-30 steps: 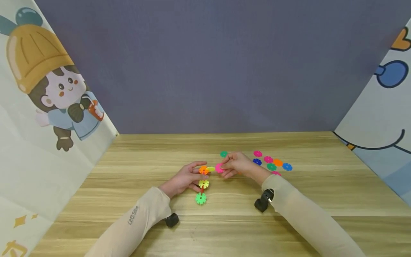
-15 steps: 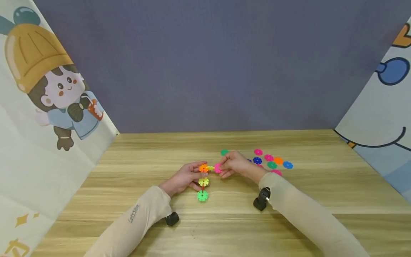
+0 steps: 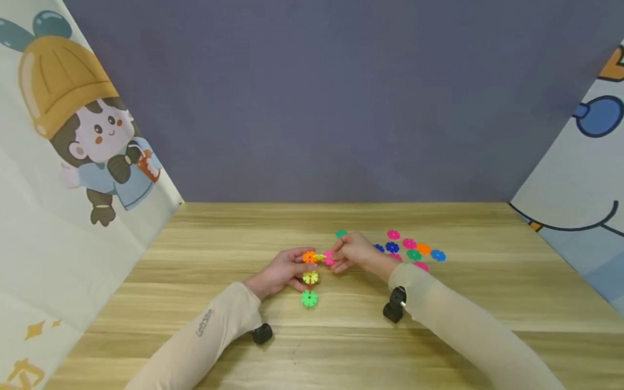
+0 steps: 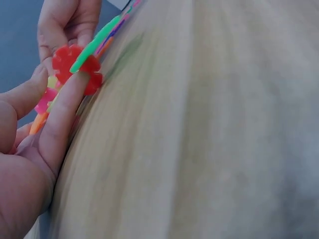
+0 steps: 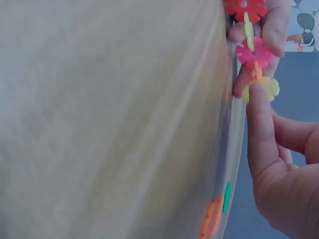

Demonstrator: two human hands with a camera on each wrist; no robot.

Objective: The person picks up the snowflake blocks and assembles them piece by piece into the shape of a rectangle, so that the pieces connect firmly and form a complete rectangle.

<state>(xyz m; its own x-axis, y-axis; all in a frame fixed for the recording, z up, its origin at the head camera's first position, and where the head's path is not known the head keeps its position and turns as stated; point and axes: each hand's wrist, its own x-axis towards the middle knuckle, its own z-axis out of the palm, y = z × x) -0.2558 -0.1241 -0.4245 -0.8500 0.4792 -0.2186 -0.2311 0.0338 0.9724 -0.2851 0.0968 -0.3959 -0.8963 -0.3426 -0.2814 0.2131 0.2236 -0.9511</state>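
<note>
Multicoloured chain point(image 3: 309, 275) in apparent pinch of left hand point(image 3: 281, 272) and right hand point(image 3: 358, 250), tabletop edge point(image 3: 244, 205) well beyond.

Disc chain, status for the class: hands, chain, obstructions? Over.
Left hand holding disc chain. Right hand pinching pink disc at its end. Loose discs on table near right hand, seemingly not blocking.

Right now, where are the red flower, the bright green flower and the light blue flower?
Red flower point(image 4: 63, 62), left wrist view, its left petals.
Bright green flower point(image 3: 309, 299), head view, its middle.
Light blue flower point(image 3: 438, 255), head view, its middle.
</note>
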